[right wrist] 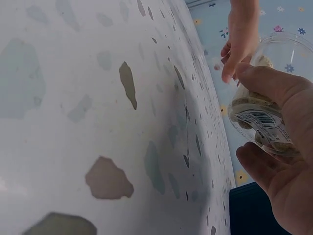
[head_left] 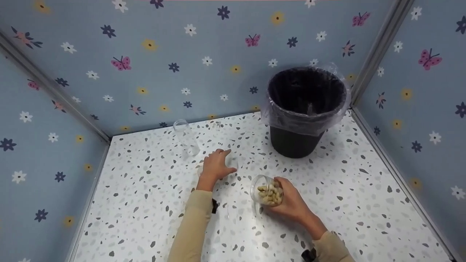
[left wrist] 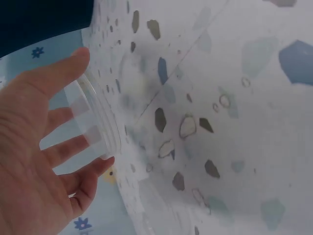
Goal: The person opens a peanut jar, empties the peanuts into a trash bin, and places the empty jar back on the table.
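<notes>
My right hand [head_left: 293, 202] grips a clear plastic jar [head_left: 257, 189] partly filled with peanuts in their shells [head_left: 270, 194]. That jar is tilted above the table, its wide rim toward the left, and a white barcode label [right wrist: 266, 126] shows on it in the right wrist view. To the left, my left hand [head_left: 214, 165] has its thumb and fingers around a clear plastic container [left wrist: 98, 117] at the tabletop; some fingers show through its wall. Part of this container is hidden under the hand in the head view. Behind the left hand stands a tall clear jar [head_left: 185, 138].
A black bin [head_left: 296, 142] with a thin clear liner [head_left: 291, 120] over its rim stands at the back right. The speckled white table [head_left: 138, 203] is bounded by blue flowered panels [head_left: 164, 54] at the back and sides.
</notes>
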A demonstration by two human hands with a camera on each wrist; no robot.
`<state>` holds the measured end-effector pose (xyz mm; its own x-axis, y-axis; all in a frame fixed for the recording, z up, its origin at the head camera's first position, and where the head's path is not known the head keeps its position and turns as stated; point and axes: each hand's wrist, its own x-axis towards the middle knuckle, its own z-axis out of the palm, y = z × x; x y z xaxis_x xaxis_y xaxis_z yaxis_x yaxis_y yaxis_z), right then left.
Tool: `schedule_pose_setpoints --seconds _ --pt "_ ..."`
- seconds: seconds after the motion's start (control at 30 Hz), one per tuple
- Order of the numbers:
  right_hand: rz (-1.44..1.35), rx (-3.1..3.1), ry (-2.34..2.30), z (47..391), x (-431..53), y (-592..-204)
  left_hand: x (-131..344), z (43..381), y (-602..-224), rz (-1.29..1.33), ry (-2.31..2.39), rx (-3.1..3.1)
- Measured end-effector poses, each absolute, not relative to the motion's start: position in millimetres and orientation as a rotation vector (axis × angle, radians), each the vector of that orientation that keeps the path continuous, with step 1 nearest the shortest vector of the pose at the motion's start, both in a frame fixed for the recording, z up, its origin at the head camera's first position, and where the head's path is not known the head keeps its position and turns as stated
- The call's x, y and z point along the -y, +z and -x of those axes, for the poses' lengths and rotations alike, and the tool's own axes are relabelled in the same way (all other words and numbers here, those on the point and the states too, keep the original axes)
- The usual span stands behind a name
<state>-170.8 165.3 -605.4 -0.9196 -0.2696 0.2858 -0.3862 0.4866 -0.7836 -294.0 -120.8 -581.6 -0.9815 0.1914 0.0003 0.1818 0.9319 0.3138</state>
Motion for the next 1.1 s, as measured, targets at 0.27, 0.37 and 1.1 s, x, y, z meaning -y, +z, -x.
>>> schedule_pose_setpoints --seconds 0.27,0.37,1.1 --pt "-0.515 2.566 1.464 174.3 -171.5 -602.2 116.8 301.3 -596.7 -0.307 0.422 -2.991" --pt "-0.511 2.53 1.425 176.5 -173.6 -601.0 116.4 302.2 -596.1 -0.309 0.425 -2.992" --pt "-0.415 2.365 1.589 161.6 -196.6 -564.4 112.5 280.9 -608.4 -0.265 0.74 -3.104"
